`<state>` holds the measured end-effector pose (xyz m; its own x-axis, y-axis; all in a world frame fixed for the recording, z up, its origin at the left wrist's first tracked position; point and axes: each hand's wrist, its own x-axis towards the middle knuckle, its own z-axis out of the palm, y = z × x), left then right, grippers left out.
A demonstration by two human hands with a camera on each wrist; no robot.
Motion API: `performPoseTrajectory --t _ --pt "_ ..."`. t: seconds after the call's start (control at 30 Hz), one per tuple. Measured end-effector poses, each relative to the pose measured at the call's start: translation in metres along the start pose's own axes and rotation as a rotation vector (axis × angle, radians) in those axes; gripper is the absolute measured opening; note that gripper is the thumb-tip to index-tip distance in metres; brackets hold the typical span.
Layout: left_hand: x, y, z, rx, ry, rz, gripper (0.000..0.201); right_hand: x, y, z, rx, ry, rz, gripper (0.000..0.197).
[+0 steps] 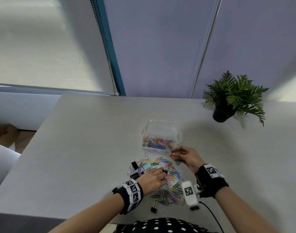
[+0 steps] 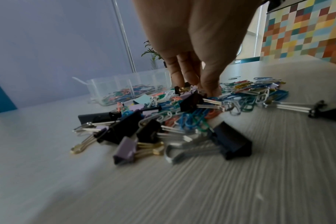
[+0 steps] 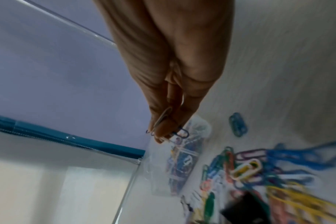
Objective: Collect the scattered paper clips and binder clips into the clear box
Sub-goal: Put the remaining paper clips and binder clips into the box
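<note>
On the pale grey table [image 1: 76, 148], the right hand [image 1: 186, 157] pinches a few thin wire paper clips [image 3: 167, 121] just beside the near right corner of the clear plastic box [image 1: 160, 130], which lies slightly forward-left. The left hand [image 1: 152, 180], farther from the box, pinches into the coloured clip pile [image 1: 169, 182].

A potted fern [image 1: 233, 96] in a dark pot stands at the far right of the pale grey surface [image 1: 76, 140]. Behind it hang a white roller blind [image 1: 43, 47] and a lilac wall panel [image 1: 152, 47].

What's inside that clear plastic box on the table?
The clear box holds a layer of coloured paper clips. No binder clips show among them; whatever lies beneath the top clips is covered.
</note>
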<state>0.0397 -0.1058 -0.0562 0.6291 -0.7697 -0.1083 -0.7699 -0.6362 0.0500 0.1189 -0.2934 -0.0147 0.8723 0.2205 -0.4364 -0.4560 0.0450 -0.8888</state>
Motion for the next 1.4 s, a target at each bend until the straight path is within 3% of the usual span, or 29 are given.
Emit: performPoseTrajectory --t 0.1,0.27,0.43,0.5,0.6,0.67,0.73,0.83,1.0,1.13,1.23,1.33,1.4 --pt "-0.001 -0.001 -0.001 -0.001 0.013 0.014 0.011 0.013 -0.018 0.006 0.054 0.03 -0.069 0.014" --pt "0.0 -0.007 -0.019 -0.32 0.086 -0.152 0.008 0.032 -0.044 0.021 0.0 0.068 -0.179 0.016" --pt "-0.005 -0.026 -0.037 -0.723 0.136 -0.474 0.011 0.029 -0.043 0.021 -0.654 0.03 -0.257 0.019" --pt "-0.007 -0.036 -0.042 -0.815 0.133 -0.57 0.01 0.012 -0.038 0.015 -0.788 -0.01 -0.32 0.02" --pt "-0.011 -0.053 -0.05 -0.852 0.16 -0.632 0.015 -0.015 -0.019 -0.005 -0.95 -0.103 -0.279 0.021" --pt "-0.01 -0.064 -0.056 -0.859 0.178 -0.642 0.017 -0.031 -0.001 -0.025 -1.196 -0.163 -0.21 0.028" --pt "-0.003 -0.076 -0.064 -0.861 0.195 -0.657 0.018 -0.049 0.017 -0.044 -1.417 -0.207 -0.07 0.046" --pt "0.013 -0.095 -0.075 -0.828 0.227 -0.694 0.019 -0.074 0.041 -0.06 -1.499 -0.2 0.05 0.07" --pt "0.047 -0.113 -0.078 -0.763 0.224 -0.723 0.019 -0.085 0.063 -0.043 -1.465 -0.195 0.0 0.084" --pt "0.061 -0.115 -0.073 -0.696 0.149 -0.717 0.021 -0.072 0.068 -0.021 -1.448 -0.178 -0.113 0.057" --pt "0.057 -0.112 -0.069 -0.558 0.095 -0.662 0.025 -0.06 0.067 -0.017 -1.431 -0.194 -0.097 0.05" --pt "0.042 -0.094 -0.074 -0.488 0.119 -0.536 0.027 -0.052 0.065 -0.018 -1.401 -0.177 -0.12 0.027" --pt "0.028 -0.065 -0.074 -0.442 0.092 -0.337 0.027 -0.048 0.065 -0.018 -1.378 -0.167 -0.137 0.026"
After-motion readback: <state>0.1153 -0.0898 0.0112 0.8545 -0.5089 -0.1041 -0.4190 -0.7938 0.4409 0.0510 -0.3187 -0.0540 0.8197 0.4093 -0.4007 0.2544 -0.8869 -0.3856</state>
